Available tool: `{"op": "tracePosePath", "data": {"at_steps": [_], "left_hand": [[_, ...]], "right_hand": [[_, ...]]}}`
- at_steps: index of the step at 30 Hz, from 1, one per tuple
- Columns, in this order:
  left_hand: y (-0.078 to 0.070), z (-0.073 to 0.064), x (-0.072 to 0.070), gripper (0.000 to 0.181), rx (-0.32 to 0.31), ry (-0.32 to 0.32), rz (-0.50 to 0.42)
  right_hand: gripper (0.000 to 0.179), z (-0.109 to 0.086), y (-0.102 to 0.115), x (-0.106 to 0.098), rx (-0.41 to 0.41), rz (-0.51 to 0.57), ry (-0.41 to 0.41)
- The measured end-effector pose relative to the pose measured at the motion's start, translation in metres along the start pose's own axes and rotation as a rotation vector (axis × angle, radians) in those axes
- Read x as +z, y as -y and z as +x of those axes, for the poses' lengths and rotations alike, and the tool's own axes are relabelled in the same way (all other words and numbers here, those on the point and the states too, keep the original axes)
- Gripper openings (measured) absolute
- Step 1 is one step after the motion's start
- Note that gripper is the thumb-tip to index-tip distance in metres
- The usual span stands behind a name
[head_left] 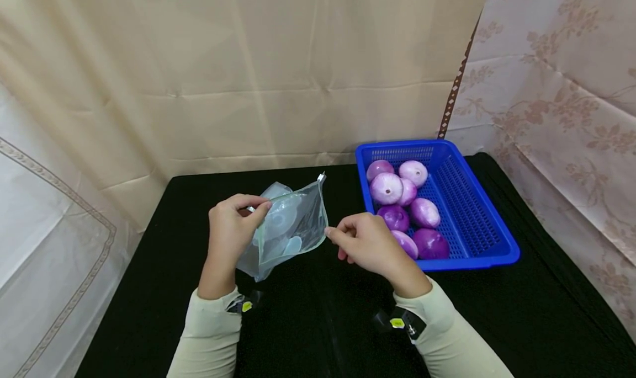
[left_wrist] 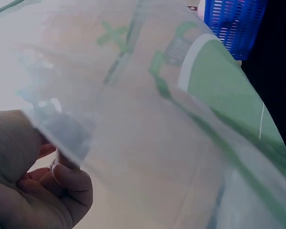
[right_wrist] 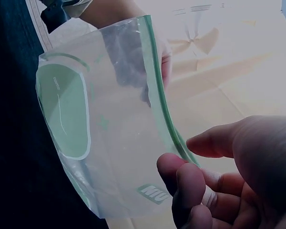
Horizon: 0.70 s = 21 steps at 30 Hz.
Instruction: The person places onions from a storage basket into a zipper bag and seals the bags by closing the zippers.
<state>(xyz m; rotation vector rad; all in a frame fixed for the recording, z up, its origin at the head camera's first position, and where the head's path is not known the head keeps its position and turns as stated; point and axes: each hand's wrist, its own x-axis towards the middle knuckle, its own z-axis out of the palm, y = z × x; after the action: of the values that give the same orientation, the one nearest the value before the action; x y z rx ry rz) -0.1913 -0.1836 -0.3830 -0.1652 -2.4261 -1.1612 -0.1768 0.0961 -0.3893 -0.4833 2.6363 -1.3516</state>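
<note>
A translucent zip bag with green printing and a green zip strip hangs above the black cloth, its mouth spread between both hands. My left hand pinches its left rim between thumb and fingers; in the left wrist view, the bag film covers much of the hand's surroundings. At the right rim is my right hand, thumb and forefinger at the edge. Seen from the right wrist, the thumb and curled fingers lie on either side of the green strip. No contents show clearly inside the bag.
A blue plastic basket stands at the back right with several peeled purple onions along its left side. Black cloth covers the table. A beige curtain hangs behind, with patterned cloth at the right.
</note>
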Motion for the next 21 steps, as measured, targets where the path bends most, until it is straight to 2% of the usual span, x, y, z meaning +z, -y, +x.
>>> {"op": "tracePosePath", "data": {"at_steps": [7,13,17,21], "left_hand": [[-0.001,-0.001,0.000,0.008,0.001,0.017,-0.002],[-0.001,-0.001,0.000,0.009,-0.001,0.016,0.010],[0.001,0.000,0.001,0.009,0.000,0.018,0.011],[0.002,0.000,0.002,0.010,-0.004,0.020,0.009]], "right_hand": [[0.035,-0.002,0.002,-0.004,-0.009,0.009,-0.011],[0.028,-0.005,0.004,-0.011,-0.005,-0.005,-0.021],[0.024,-0.008,0.001,-0.020,-0.007,-0.049,-0.040],[0.022,-0.010,-0.003,-0.031,-0.052,-0.139,-0.090]]}}
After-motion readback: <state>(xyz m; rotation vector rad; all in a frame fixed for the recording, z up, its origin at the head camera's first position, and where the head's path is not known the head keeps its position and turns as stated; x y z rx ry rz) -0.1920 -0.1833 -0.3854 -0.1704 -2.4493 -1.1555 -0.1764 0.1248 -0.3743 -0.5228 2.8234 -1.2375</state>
